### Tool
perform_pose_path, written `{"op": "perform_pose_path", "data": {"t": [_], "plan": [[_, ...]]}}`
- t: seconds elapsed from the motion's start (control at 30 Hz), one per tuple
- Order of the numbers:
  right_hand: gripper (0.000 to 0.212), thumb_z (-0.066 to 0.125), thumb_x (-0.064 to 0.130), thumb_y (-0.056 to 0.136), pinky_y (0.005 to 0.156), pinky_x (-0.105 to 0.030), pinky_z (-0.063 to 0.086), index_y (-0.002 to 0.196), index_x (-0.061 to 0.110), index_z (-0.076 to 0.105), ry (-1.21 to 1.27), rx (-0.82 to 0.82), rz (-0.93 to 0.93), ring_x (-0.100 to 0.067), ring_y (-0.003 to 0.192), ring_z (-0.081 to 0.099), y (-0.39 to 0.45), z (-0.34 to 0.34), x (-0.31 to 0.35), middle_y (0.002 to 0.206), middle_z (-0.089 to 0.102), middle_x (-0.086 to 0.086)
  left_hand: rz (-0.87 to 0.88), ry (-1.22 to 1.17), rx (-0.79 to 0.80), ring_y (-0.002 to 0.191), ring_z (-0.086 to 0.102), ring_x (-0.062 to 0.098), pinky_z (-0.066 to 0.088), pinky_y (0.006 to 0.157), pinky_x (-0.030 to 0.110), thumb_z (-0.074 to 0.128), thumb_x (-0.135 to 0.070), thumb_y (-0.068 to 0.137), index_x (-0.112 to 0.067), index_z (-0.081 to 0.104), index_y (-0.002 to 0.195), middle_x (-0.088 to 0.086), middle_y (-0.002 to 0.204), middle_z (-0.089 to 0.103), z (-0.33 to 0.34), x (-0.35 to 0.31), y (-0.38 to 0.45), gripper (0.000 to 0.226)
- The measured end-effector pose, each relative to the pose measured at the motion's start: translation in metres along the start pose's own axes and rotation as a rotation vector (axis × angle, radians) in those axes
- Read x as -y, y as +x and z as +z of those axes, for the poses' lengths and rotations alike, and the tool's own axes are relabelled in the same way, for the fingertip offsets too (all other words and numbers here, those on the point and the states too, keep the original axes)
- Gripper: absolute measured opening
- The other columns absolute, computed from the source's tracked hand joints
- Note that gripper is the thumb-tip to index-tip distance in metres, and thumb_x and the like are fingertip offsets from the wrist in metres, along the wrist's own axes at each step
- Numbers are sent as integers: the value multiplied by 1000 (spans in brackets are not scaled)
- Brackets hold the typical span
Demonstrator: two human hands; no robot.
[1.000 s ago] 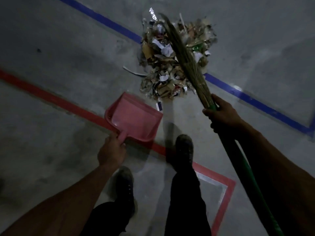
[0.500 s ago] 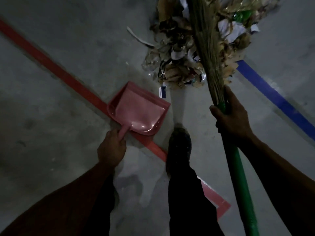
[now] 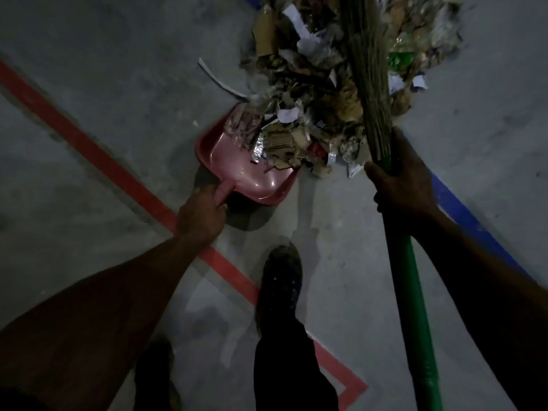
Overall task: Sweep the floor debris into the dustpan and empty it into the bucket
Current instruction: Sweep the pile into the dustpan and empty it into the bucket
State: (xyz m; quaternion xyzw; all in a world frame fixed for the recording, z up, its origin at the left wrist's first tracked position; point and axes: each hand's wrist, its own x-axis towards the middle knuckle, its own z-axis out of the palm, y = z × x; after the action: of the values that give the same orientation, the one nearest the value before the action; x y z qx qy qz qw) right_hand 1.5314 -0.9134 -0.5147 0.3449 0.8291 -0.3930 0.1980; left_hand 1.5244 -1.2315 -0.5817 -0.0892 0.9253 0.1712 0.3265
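A pink dustpan (image 3: 234, 173) lies on the grey floor, its mouth pushed into the near edge of a debris pile (image 3: 320, 84) of paper scraps, cardboard and wrappers. Some scraps lie inside the pan's front. My left hand (image 3: 201, 215) grips the dustpan's short handle. A broom (image 3: 370, 84) with straw bristles and a green handle lies across the pile; my right hand (image 3: 397, 179) holds it where the bristles meet the handle. No bucket is in view.
A red floor line (image 3: 98, 155) runs diagonally under the dustpan and bends into a corner near my feet. A blue line (image 3: 462, 215) passes behind my right arm. My dark shoe (image 3: 281, 280) stands just behind the pan.
I have stepped closer to the pile. The dustpan has slid forward into the pile's edge, and scraps now lie in it. The broom has stayed on top of the debris.
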Motion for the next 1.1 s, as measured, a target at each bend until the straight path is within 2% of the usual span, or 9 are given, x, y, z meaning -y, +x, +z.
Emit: {"op": "perform_pose_path", "data": {"t": [0.13, 0.3, 0.43, 0.53, 0.6, 0.73, 0.87, 0.93, 1.1], "plan": [[68, 61, 28, 91, 70, -49, 58, 150, 32, 27, -150, 2, -72, -36, 80, 67, 50, -21, 32, 125, 58, -8, 17, 0, -3, 97, 59, 41, 49, 78, 43, 59, -23, 87, -7, 57, 108, 22, 106, 60, -3, -24, 23, 27], [52, 62, 22, 89, 82, -48, 55, 138, 18, 46, -353, 128, -104, -37, 95, 64, 85, -23, 53, 117, 60, -16, 11, 32, -26, 104, 58, 42, 47, 81, 43, 61, -26, 87, -13, 57, 118, 20, 114, 59, 0, -45, 39, 33], [61, 59, 9, 88, 47, -30, 45, 144, 24, 40, -444, 266, -104, -25, 72, 57, 63, 3, 29, 101, 62, -11, -17, -13, -23, 105, 57, 41, 47, 84, 44, 62, -29, 88, -11, 56, 118, 19, 116, 59, 4, -53, 45, 35], [66, 53, 11, 92, 49, -24, 35, 149, 30, 27, -466, 292, -134, -15, 63, 46, 33, 20, 11, 102, 58, -7, -28, -32, -16, 105, 57, 41, 47, 83, 43, 62, -28, 88, -11, 56, 118, 19, 116, 58, 4, -57, 45, 34], [69, 53, 18, 94, 52, -25, 37, 152, 32, 19, -497, 300, -126, -22, 71, 52, 17, 17, 5, 110, 60, -11, -36, -18, 8, 104, 57, 40, 47, 82, 42, 62, -28, 89, -12, 55, 117, 18, 115, 57, 3, -57, 46, 34], [72, 56, 25, 94, 66, -32, 46, 153, 31, 15, -435, 170, -156, -27, 86, 58, 2, -16, 4, 113, 62, -13, -31, 3, 38, 100, 58, 39, 45, 76, 39, 61, -25, 88, -9, 55, 114, 19, 112, 58, -2, -58, 50, 31], [72, 58, 27, 95, 67, -27, 35, 154, 29, 17, -448, 16, -144, -29, 96, 59, 21, -59, 22, 122, 61, -16, -10, 12, 31, 94, 59, 40, 44, 72, 39, 61, -21, 88, -6, 57, 104, 21, 103, 59, -6, -62, 52, 23], [73, 58, 27, 94, 72, -32, 40, 154, 30, 17, -456, -46, -123, -37, 104, 59, 47, -77, 33, 124, 60, -19, 40, -3, 26, 86, 59, 40, 43, 67, 38, 61, -21, 88, -6, 56, 96, 23, 96, 60, -4, -64, 55, 18], [64, 56, 19, 90, 71, -47, 58, 147, 33, 29, -363, -119, -55, -36, 82, 66, 133, -105, 50, 112, 62, -14, 102, -3, 8, 84, 61, 40, 39, 63, 33, 63, -20, 87, -7, 61, 98, 21, 90, 62, -2, -75, 63, 17]]}}
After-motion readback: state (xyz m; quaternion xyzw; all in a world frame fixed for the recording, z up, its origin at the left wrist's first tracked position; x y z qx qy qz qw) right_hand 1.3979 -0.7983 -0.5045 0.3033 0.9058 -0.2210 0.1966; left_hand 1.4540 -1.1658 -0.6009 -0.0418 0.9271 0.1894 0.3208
